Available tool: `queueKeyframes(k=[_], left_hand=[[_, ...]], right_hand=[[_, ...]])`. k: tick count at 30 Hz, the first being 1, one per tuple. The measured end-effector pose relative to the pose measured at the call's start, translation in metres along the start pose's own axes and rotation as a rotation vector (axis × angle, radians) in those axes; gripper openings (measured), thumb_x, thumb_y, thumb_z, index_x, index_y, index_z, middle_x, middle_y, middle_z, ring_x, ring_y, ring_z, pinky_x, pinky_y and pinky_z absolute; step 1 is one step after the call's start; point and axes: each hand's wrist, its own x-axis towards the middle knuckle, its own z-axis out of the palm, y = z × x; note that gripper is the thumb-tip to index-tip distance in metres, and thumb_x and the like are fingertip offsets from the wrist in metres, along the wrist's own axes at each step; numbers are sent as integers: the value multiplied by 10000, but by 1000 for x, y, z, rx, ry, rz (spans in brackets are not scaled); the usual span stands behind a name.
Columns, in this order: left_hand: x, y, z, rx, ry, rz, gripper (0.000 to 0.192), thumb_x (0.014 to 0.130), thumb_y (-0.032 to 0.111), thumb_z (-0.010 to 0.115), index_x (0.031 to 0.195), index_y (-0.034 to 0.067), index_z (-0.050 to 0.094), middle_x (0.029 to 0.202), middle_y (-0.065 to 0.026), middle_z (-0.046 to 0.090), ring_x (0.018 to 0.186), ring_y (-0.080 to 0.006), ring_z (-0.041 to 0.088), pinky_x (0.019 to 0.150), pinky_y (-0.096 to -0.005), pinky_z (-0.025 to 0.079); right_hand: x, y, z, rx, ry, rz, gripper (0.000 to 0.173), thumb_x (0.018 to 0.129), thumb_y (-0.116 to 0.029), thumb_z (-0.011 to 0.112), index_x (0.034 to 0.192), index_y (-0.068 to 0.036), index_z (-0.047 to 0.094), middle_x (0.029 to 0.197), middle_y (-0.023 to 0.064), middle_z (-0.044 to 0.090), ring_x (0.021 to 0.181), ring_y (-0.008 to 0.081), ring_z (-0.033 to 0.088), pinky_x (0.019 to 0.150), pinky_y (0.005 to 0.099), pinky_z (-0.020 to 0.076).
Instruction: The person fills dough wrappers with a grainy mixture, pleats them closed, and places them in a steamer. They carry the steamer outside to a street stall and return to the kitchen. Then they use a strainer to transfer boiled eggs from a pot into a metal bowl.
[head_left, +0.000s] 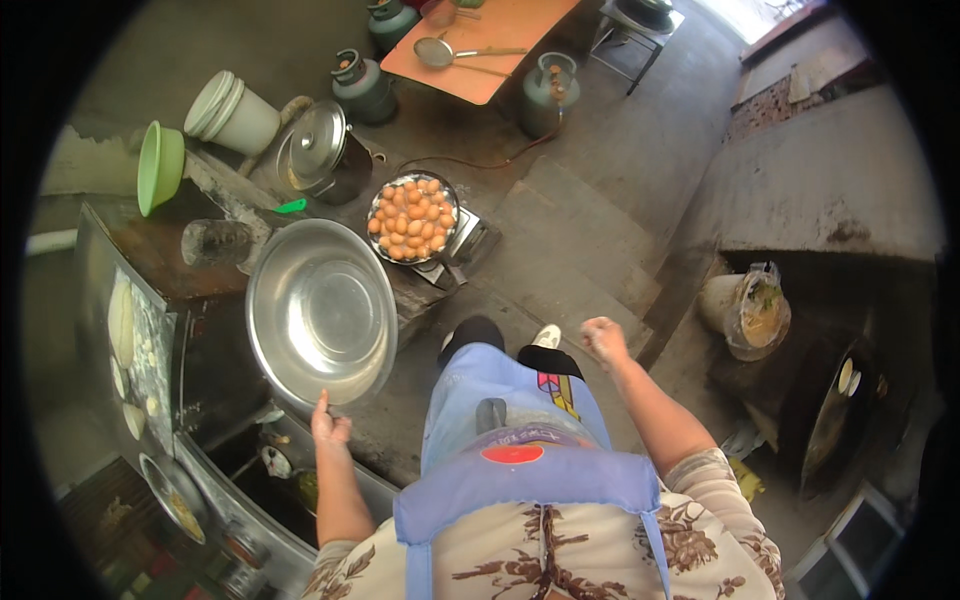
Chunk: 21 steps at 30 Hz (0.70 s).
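My left hand (330, 424) grips the near rim of a wide stainless steel basin (334, 311), its thumb over the edge and the other fingers hidden beneath. The basin's shiny inside faces up and holds nothing. Out to my right, my right hand (602, 339) hangs over the floor with its fingers curled in and whitish residue on them. I see nothing in it, though the palm is hidden. Beyond the basin, a round pan heaped with brown eggs (412, 219) sits on a gas stove (459, 234).
Left stands a floured work surface (150, 352) with dough pieces (121, 322). A lidded metal pot (319, 142), a white bucket (236, 112) and a green basin (161, 169) stand behind. A gas hose (480, 163) crosses the floor from a gas cylinder (550, 94). Right is a bag-lined bucket (754, 315).
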Motion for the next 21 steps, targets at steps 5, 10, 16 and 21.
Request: queueKeyframes(k=[5, 10, 16, 21], left_hand=[[-16, -15, 26, 57, 67, 11, 212, 872, 213, 602, 1026, 71, 573, 914, -48, 654, 686, -171, 600, 424, -282, 382], [-18, -60, 142, -122, 105, 216, 292, 880, 162, 583, 1122, 6, 535, 1039, -99, 631, 833, -253, 629, 547, -338, 492], [70, -118, 355, -321, -143, 234, 407, 865, 67, 560, 1229, -75, 447, 1164, -172, 562, 1026, -303, 582, 864, -441, 508], [109, -182, 479, -371, -256, 41, 374, 859, 21, 530, 1224, -28, 464, 1104, -150, 588, 996, -285, 599, 854, -420, 511]], right_hand=[[93, -41, -92, 10, -19, -9, 48, 827, -103, 595, 828, -56, 585, 680, 9, 572, 555, 85, 515, 496, 221, 406], [200, -91, -129, -51, -27, -109, 47, 837, -103, 580, 813, -63, 585, 664, 6, 568, 551, 84, 511, 490, 220, 403], [368, -153, -122, -243, -47, -104, 54, 806, -112, 602, 798, -62, 581, 666, 15, 573, 550, 105, 514, 497, 244, 402], [480, -230, -107, -362, -208, -167, 46, 784, -90, 607, 774, -51, 583, 646, 10, 570, 563, 106, 528, 523, 235, 412]])
